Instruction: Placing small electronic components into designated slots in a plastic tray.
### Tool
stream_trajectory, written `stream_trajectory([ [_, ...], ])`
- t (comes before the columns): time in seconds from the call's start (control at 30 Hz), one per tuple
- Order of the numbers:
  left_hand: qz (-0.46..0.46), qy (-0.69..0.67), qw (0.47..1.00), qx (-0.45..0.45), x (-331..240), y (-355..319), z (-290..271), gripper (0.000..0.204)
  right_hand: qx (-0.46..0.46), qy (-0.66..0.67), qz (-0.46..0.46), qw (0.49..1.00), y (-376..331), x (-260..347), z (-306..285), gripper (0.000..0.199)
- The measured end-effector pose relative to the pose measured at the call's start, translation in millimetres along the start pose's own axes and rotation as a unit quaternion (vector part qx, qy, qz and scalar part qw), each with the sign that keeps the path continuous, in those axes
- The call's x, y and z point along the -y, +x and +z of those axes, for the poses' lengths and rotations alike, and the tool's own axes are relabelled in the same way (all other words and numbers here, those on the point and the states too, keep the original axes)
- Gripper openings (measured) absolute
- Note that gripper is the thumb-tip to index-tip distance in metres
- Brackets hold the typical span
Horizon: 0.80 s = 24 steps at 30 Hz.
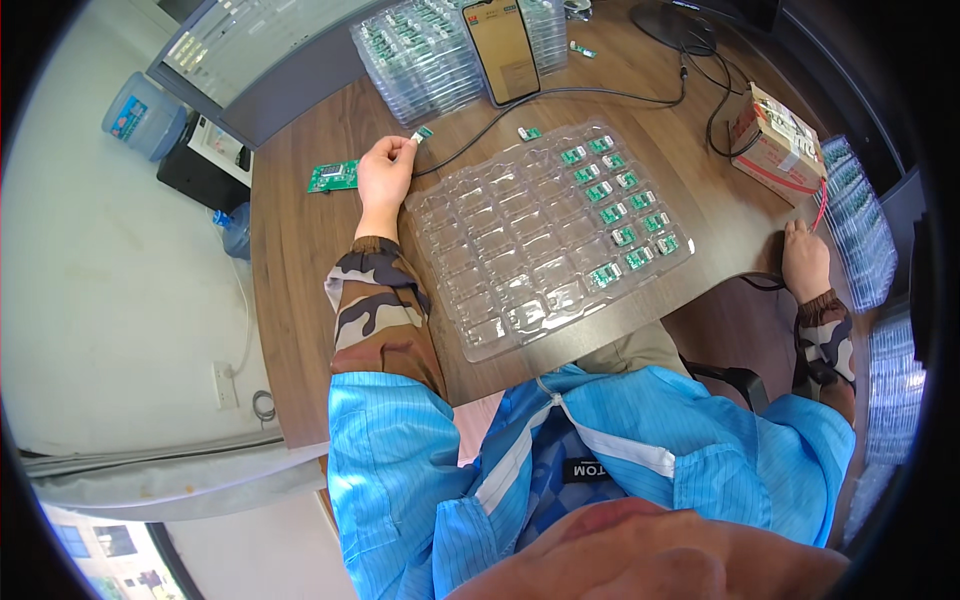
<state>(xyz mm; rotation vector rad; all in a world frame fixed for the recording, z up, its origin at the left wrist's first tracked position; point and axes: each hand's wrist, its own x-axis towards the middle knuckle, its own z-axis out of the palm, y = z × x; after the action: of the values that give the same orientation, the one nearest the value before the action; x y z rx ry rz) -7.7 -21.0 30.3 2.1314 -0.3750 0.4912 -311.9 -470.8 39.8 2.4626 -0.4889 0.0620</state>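
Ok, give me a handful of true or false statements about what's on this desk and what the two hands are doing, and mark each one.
1. The left hand pinches a small green module at its fingertips. True.
2. The clear compartment tray is full in every pocket. False: only pockets toward its right side hold green modules; the rest are bare.
3. The right hand holds a module over the tray. False: it rests at the desk's right edge, near the taped cardboard box, with nothing seen in it.
4. A phone leans against stacked trays at the back. True.
5. A larger green circuit board lies left of the left hand. True.
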Motion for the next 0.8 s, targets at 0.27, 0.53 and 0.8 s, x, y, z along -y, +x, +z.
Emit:
stream_trajectory([
  [0.27,-0.005,0.008,1.0,0.006,2.7,-0.7,-3.4,0.019,-0.045,0.074,-0.064,0.994,-5.9,-4.5,-8.8,0.009],
  [0.53,-0.009,0.012,1.0,0.009,-0.1,-0.7,-1.7,0.02,-0.023,0.045,-0.067,0.996,1.4,-3.0,0.0,0.019],
  [0.8,-0.027,0.032,0.999,0.013,-2.0,-1.5,-5.3,0.019,0.005,0.016,-0.046,0.999,2.9,1.1,1.7,0.02],
])
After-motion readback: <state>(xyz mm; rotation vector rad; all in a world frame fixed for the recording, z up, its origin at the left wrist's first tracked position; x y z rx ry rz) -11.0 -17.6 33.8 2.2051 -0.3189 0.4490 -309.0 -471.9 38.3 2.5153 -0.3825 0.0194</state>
